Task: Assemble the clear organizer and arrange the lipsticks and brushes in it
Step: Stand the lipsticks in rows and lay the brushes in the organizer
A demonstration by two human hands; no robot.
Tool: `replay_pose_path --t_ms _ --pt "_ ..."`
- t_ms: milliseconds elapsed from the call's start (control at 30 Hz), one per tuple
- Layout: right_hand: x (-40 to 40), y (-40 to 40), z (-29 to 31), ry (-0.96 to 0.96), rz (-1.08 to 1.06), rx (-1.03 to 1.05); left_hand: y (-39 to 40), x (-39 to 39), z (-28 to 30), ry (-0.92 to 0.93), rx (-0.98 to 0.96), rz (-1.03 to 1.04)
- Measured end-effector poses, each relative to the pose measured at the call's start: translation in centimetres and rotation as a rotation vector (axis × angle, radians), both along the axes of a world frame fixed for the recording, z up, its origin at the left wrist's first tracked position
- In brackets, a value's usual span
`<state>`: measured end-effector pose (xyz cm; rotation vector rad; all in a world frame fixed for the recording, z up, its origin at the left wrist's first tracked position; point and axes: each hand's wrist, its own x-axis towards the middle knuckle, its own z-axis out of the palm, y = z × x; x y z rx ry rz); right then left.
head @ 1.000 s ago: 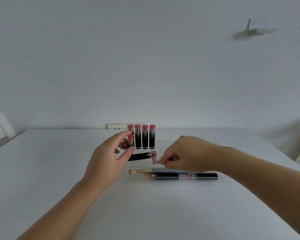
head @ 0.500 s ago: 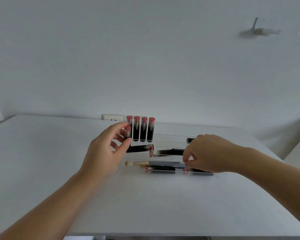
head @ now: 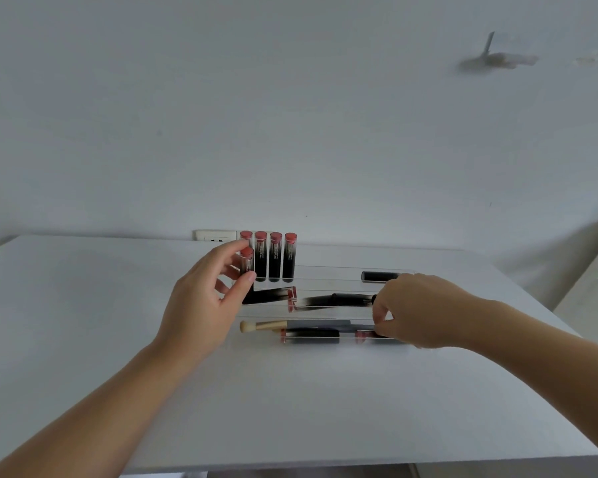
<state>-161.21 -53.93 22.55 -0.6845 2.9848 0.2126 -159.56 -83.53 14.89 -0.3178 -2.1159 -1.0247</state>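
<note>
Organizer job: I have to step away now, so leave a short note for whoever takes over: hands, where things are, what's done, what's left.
Left hand: pinches an upright lipstick at the clear organizer's back left corner, in front of the row.
Right hand: fingertips pinch the right end of a lying lipstick in the front tier.
Done: four lipsticks stand in the back row.
Lying in the tiers: a brush and another lipstick in front, a dark brush and a lipstick in the middle, a black tube at back right.
Left: stand up the lying lipsticks and arrange the brushes.
</note>
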Motion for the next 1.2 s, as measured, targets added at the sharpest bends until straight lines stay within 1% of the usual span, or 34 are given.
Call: replay_pose_path --t_ms 133,267,333,433,600,700,833,1033,1133,1200 --pt "0.1 0.5 -0.1 -0.146 -0.109 -0.018 0.0 -0.2 -0.1 0.007 0.017 -0.002" --pt "0.1 0.8 -0.3 -0.274 -0.175 -0.157 0.0 -0.3 -0.2 0.005 0.033 -0.001" --pt "0.3 0.9 -0.4 -0.299 -0.186 -0.219 0.0 -0.3 -0.3 0.002 0.045 -0.001" --pt "0.4 1.2 -0.8 -0.255 -0.19 -0.222 -0.1 -0.4 -0.4 0.007 0.044 0.003" --pt "0.6 1.7 -1.1 -0.083 -0.191 -0.051 -0.3 -0.4 -0.5 0.003 0.036 0.007" --pt "0.8 1.8 -1.0 -0.087 -0.212 -0.022 -0.3 -0.3 -0.5 0.005 0.038 0.004" --pt "0.7 2.2 -0.8 -0.121 -0.234 -0.044 -0.2 -0.1 -0.4 0.0 0.038 0.0" --pt "0.8 2.9 -1.3 -0.003 -0.21 0.159 -0.2 0.0 -0.4 -0.017 0.046 0.005" --pt "0.8 3.3 -1.1 -0.054 -0.203 0.207 -0.1 0.1 -0.4 -0.023 0.043 -0.002" --pt "0.7 3.6 -0.8 -0.084 -0.203 0.177 0.0 0.1 -0.4 -0.029 0.046 -0.005"
